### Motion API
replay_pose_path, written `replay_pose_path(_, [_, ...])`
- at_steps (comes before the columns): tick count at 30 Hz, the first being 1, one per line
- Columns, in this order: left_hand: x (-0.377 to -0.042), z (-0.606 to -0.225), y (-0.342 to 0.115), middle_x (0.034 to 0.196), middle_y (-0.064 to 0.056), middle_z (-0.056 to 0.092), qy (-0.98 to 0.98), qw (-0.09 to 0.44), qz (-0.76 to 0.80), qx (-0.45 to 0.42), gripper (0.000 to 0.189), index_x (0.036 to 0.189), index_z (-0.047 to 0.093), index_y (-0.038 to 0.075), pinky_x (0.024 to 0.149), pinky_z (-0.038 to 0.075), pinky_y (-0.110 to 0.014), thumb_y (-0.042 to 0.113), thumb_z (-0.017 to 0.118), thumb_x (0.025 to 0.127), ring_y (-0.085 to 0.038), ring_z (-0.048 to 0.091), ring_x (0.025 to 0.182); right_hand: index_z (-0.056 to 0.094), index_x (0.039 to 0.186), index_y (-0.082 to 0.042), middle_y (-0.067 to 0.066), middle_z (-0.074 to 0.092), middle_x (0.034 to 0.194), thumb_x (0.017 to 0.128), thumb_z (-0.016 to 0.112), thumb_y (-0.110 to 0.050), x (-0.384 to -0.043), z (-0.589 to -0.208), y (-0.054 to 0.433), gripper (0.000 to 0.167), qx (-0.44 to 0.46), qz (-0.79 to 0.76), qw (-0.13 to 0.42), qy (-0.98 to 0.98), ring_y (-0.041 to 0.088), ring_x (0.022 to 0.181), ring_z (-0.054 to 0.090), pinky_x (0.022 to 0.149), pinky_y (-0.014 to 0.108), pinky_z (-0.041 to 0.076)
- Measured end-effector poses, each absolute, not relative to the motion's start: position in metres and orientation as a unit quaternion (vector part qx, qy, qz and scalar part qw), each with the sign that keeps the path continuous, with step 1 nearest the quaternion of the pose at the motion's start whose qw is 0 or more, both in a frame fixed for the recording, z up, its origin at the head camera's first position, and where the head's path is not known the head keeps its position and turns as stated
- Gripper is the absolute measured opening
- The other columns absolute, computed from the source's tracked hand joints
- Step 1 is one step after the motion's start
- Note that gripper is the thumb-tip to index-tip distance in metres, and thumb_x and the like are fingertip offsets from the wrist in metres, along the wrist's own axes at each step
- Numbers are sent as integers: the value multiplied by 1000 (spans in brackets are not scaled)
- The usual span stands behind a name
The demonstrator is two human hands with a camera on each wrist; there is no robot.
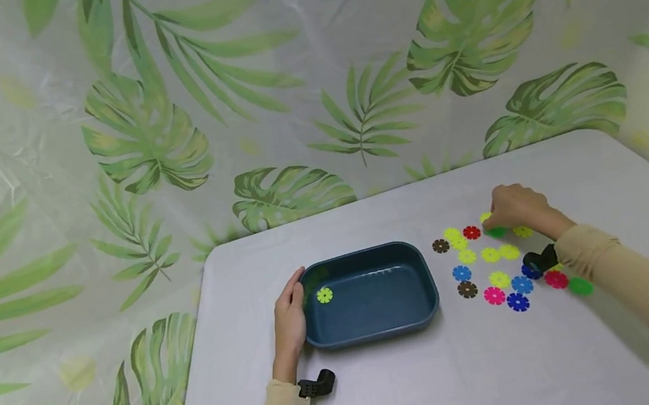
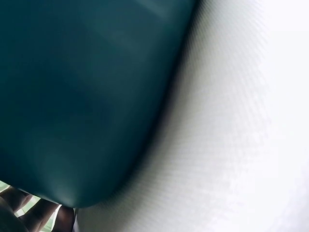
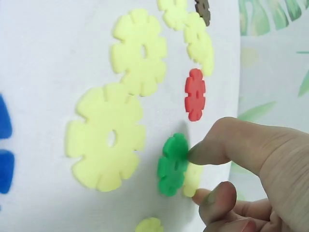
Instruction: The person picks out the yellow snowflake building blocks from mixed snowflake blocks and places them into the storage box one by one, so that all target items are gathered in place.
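Note:
My left hand (image 1: 289, 316) holds a dark blue-green plastic tub (image 1: 377, 331) at its left end, the thumb by the rim and the fingers against the outer wall. One yellow snowflake building disc (image 1: 324, 294) lies inside the tub. Over the far part of the scattered discs, my right hand (image 1: 519, 205) reaches down. In the right wrist view, one fingertip touches the edge of a green disc (image 3: 171, 166), and another meets the end of a yellow disc (image 3: 192, 181) partly hidden behind it. Whether these fingers pinch either disc is unclear. Nearby lies a red disc (image 3: 195, 94).
Several notched discs in yellow, blue, pink, brown and green lie right of the tub, among them a pink disc (image 1: 494, 296) and a brown disc (image 1: 441, 246). A white-covered table (image 1: 405, 388) bears everything. Behind it hangs a leaf-patterned curtain (image 1: 337, 37).

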State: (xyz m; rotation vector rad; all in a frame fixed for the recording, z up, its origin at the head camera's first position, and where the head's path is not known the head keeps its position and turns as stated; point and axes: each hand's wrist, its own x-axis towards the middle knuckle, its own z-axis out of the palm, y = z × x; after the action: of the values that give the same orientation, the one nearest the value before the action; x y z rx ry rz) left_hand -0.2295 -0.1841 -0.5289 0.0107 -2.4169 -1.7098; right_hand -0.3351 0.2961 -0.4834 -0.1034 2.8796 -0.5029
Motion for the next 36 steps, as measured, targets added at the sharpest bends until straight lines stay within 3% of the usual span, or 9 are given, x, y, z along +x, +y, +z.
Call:
replay_pose_path(6, [-229, -529, -183, 153, -3, 49, -809, 86, -582, -4, 40, 148, 55, 18, 120, 26, -50, 27, 42, 111, -25, 36, 146, 63, 81, -2, 9, 56, 73, 79, 78, -35, -335, -486, 297, 37, -40, -175, 103, 978, 22, 62, 50, 51, 34, 40])
replay_pose_path(14, [-229, -528, -184, 152, -2, 50, -813, 91, -575, 1, 39, 147, 56, 19, 120, 27, -49, 27, 42, 111, -24, 38, 145, 73, 94, 7, 8, 60, 74, 82, 78, -33, -332, -479, 289, 42, -65, -183, 93, 976, 21, 61, 52, 48, 30, 40])
replay_pose_path(22, [-233, -527, -184, 153, -13, 47, -809, 82, -582, -4, 40, 148, 52, 6, 120, 24, -54, 17, 40, 111, -33, 34, 146, 71, 100, 9, 10, 66, 80, 83, 80, -32, -328, -462, 266, 45, -88, -190, 79, 975, 22, 64, 55, 51, 32, 46])
replay_pose_path(30, [-230, -530, -185, 151, -1, 51, -812, 93, -576, -2, 40, 147, 56, 19, 120, 26, -48, 30, 42, 111, -23, 38, 145, 69, 104, 7, 11, 67, 83, 81, 82, -30, -323, -452, 240, 46, -116, -203, 55, 971, 21, 64, 56, 54, 33, 51])
replay_pose_path(36, [-230, -531, -185, 152, -3, 50, -809, 92, -581, -4, 40, 147, 55, 18, 120, 26, -49, 29, 42, 111, -25, 37, 146, 69, 107, 5, 11, 67, 84, 80, 81, -31, -317, -444, 220, 46, -136, -213, 44, 967, 19, 56, 56, 50, 31, 50])
